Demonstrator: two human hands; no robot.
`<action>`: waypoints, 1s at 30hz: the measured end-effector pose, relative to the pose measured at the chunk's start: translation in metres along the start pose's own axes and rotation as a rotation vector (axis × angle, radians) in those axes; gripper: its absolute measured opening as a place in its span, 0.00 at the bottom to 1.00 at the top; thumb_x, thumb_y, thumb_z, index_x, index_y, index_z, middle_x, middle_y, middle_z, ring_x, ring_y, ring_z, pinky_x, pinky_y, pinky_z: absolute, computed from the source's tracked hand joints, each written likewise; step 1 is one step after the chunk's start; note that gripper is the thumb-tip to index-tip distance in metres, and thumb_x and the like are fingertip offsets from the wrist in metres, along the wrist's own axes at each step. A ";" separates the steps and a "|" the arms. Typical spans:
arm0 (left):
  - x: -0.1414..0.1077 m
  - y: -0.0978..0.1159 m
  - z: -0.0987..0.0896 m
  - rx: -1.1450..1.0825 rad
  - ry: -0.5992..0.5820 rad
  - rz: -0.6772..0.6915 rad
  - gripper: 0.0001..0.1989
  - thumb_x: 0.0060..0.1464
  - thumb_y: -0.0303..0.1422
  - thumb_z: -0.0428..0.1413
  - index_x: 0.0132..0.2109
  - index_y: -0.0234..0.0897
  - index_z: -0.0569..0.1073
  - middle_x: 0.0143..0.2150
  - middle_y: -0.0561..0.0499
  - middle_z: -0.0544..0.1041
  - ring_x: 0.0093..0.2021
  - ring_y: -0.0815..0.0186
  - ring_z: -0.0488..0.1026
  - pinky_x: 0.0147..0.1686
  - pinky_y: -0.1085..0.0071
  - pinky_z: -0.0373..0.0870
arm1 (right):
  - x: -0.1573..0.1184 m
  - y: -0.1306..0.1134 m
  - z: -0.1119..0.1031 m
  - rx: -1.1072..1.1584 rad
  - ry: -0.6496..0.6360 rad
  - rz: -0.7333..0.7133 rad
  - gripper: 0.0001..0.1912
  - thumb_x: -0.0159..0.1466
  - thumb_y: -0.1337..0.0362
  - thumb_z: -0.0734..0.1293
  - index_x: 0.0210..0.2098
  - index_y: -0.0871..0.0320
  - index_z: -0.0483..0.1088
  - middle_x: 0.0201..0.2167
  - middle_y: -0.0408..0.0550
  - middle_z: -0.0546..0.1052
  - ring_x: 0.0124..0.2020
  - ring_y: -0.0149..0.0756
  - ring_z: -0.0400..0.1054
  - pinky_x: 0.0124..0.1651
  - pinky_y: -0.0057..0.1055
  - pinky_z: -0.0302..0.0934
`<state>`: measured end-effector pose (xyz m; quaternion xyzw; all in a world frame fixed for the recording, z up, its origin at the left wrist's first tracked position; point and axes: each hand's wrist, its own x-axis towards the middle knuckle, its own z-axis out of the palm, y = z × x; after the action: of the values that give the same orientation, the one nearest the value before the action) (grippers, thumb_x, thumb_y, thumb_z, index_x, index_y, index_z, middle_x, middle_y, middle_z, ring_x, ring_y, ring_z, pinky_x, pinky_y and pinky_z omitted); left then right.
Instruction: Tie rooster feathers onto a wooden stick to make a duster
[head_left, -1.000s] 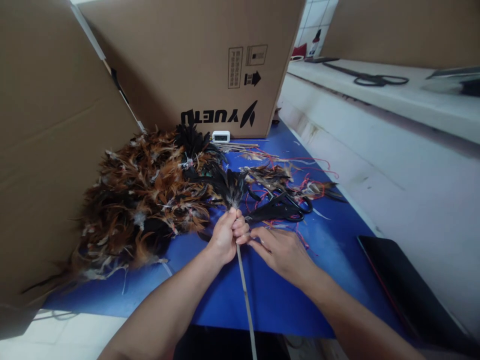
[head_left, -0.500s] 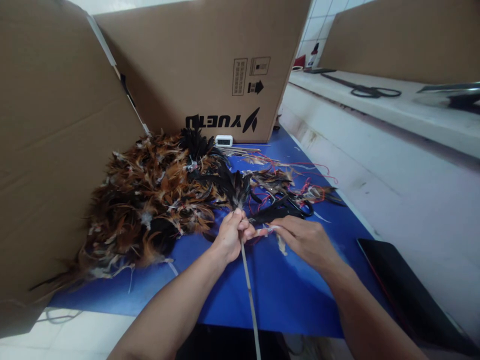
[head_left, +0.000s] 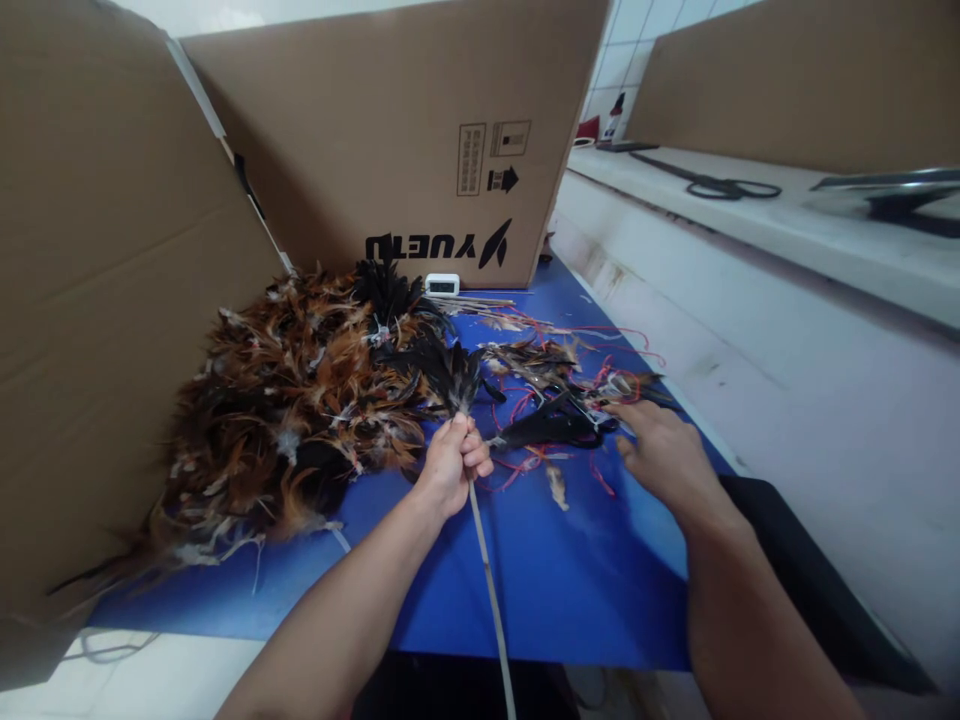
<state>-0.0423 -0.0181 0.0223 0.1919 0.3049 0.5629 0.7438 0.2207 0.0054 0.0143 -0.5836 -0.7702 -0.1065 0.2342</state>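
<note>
My left hand [head_left: 452, 465] is closed around a thin pale stick [head_left: 489, 590], just below a tuft of dark feathers [head_left: 452, 375] at its top end. The stick slants down toward me, past the table's front edge. My right hand [head_left: 667, 455] is at the right, index finger and thumb apart, with its fingertips close to a pair of black-handled scissors partly covered by it. Whether it touches them I cannot tell. Between the hands lie a long black feather bundle [head_left: 551, 425], red string [head_left: 517, 470] and a small pale feather scrap [head_left: 556, 488].
A big pile of brown and black feather bundles [head_left: 300, 390] covers the left of the blue table [head_left: 570, 590]. Cardboard panels [head_left: 360, 130] stand behind and left. A small white digital display [head_left: 442, 285] stands near thin sticks. Large scissors [head_left: 720, 187] rest on the right ledge; a black slab [head_left: 810, 580] lies below.
My right hand has moved away from the left hand, rightward toward the scissors, and let go of the pinkish strand. The left hand still grips the stick. The view has shifted slightly.
</note>
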 end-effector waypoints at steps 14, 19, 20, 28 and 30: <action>0.003 0.002 -0.002 -0.036 -0.044 0.021 0.17 0.50 0.40 0.58 0.30 0.36 0.59 0.18 0.62 0.51 0.15 0.80 0.46 0.13 0.82 0.43 | 0.026 -0.078 0.007 -0.081 -0.276 -0.332 0.18 0.61 0.68 0.63 0.51 0.57 0.67 0.46 0.53 0.72 0.42 0.44 0.63 0.41 0.37 0.56; 0.003 0.005 -0.004 -0.072 -0.062 0.026 0.16 0.51 0.39 0.58 0.29 0.36 0.58 0.18 0.62 0.50 0.15 0.80 0.46 0.12 0.83 0.41 | 0.042 -0.078 0.004 -0.173 -0.334 -0.383 0.07 0.62 0.68 0.62 0.33 0.57 0.73 0.33 0.50 0.72 0.37 0.40 0.62 0.36 0.34 0.50; 0.003 0.006 -0.004 -0.081 -0.066 0.028 0.16 0.51 0.39 0.58 0.29 0.36 0.58 0.18 0.62 0.50 0.15 0.80 0.46 0.12 0.83 0.41 | 0.047 -0.076 0.002 -0.185 -0.320 -0.391 0.08 0.62 0.68 0.62 0.32 0.57 0.73 0.33 0.50 0.72 0.36 0.39 0.62 0.36 0.33 0.49; 0.003 0.010 -0.005 -0.164 -0.126 0.087 0.14 0.52 0.38 0.57 0.30 0.35 0.59 0.19 0.61 0.50 0.15 0.79 0.45 0.13 0.82 0.41 | 0.105 -0.086 -0.019 -0.375 -0.172 -0.552 0.10 0.64 0.69 0.59 0.33 0.60 0.72 0.33 0.52 0.71 0.34 0.38 0.61 0.35 0.34 0.46; 0.003 0.012 -0.005 -0.180 -0.133 0.103 0.14 0.53 0.37 0.56 0.30 0.35 0.60 0.19 0.61 0.50 0.15 0.79 0.45 0.13 0.82 0.41 | 0.119 -0.094 -0.019 -0.387 -0.170 -0.592 0.10 0.64 0.70 0.59 0.34 0.60 0.72 0.34 0.53 0.72 0.35 0.39 0.62 0.36 0.34 0.48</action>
<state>-0.0536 -0.0120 0.0255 0.1768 0.1930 0.6114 0.7467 0.1115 0.0703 0.0992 -0.3757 -0.8880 -0.2648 0.0136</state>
